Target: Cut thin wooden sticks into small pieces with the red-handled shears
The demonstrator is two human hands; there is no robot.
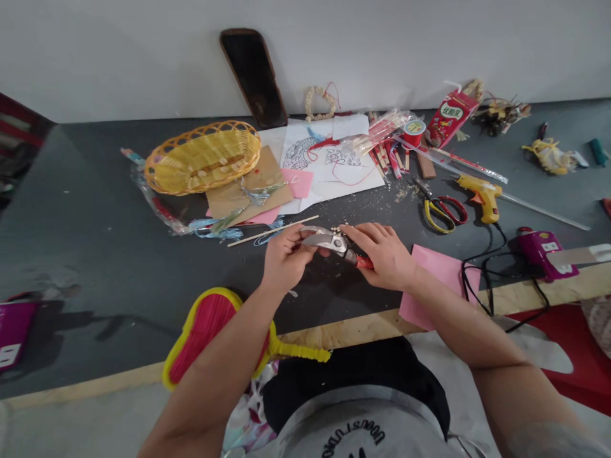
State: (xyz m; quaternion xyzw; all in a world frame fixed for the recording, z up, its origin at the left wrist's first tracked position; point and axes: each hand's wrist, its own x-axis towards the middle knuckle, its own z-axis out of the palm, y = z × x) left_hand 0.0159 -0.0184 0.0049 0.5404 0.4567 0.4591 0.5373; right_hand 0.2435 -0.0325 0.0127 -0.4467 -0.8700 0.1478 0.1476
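My right hand [389,257] is wrapped round the red handle of the pruning shears [338,244], whose metal blades point left. My left hand [286,254] is closed beside the blades, its fingertips pinched on something too small to make out. A thin pale stick [273,231] lies on the table just beyond my left hand. Small pale bits [338,228] are scattered by the blades. Under my right forearm lies a pink sheet [443,277].
A yellow basket [205,162], printed paper [353,184] and a phone [252,76] stand or lie behind. To the right are scissors [442,213], a yellow glue gun [482,194] with a black cord and a purple box [547,254]. A red-and-yellow fan [203,324] is near the left forearm.
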